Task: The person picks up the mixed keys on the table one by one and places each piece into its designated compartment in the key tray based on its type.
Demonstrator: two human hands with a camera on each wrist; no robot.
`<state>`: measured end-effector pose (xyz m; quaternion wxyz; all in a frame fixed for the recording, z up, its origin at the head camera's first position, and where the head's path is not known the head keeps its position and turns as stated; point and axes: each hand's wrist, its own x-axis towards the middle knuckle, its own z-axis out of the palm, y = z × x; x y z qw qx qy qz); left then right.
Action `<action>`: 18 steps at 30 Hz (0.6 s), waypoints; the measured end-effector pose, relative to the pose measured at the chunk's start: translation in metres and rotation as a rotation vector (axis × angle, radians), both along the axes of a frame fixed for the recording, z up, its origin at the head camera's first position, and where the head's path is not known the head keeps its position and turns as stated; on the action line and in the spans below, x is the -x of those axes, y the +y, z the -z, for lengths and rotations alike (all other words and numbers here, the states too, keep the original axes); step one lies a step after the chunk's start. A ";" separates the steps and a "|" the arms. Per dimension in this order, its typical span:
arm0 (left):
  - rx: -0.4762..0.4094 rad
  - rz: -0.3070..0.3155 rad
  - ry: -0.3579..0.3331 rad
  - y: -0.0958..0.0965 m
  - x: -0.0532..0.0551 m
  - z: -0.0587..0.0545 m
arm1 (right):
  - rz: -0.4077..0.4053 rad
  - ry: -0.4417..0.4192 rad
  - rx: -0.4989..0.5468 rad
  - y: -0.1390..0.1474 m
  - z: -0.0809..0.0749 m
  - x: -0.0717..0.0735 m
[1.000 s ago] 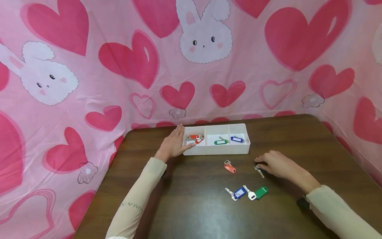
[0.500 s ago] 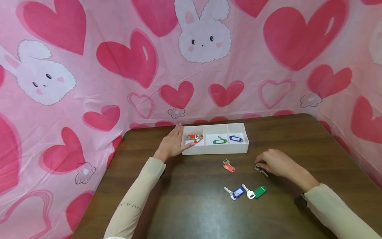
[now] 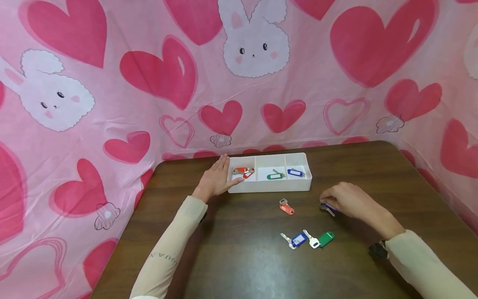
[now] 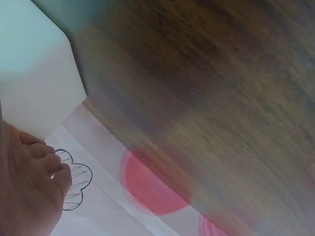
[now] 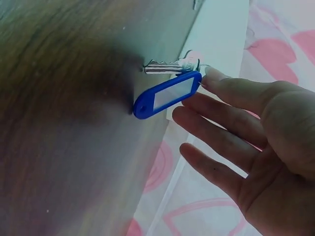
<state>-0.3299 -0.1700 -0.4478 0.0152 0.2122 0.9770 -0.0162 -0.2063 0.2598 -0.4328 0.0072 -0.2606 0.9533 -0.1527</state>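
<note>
My right hand [image 3: 352,200] pinches a key with a blue tag [image 5: 168,95] by its ring end, between thumb and fingertip. The key's metal blade [image 5: 162,68] points away from the palm, and the tag hangs beside it close over the table. My left hand [image 3: 216,178] rests against the left end of a white three-section box [image 3: 269,186], fingers straight along its side and thumb over the front rim. Inside the box, red-tagged keys [image 3: 242,170] lie in the left section, a green-tagged key [image 3: 275,176] in the middle, a blue-tagged key [image 3: 295,172] on the right.
On the brown table [image 3: 239,265], an orange-tagged key [image 3: 286,207] lies in front of the box. Nearer are a blue-tagged key [image 3: 298,239] and a green-tagged key [image 3: 326,239], side by side. A pink heart-patterned cloth [image 3: 168,124] hangs behind the table.
My right hand has lifted slightly, and the blue tag of the key it pinches now shows more. The left hand has stayed at the box.
</note>
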 end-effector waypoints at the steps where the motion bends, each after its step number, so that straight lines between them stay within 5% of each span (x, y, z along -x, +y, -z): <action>1: 0.001 0.000 0.000 0.000 0.000 0.000 | 0.003 0.003 0.006 0.000 -0.001 0.000; 18: -0.026 -0.008 -0.017 0.000 -0.001 -0.001 | 0.126 0.136 0.068 -0.006 -0.017 -0.003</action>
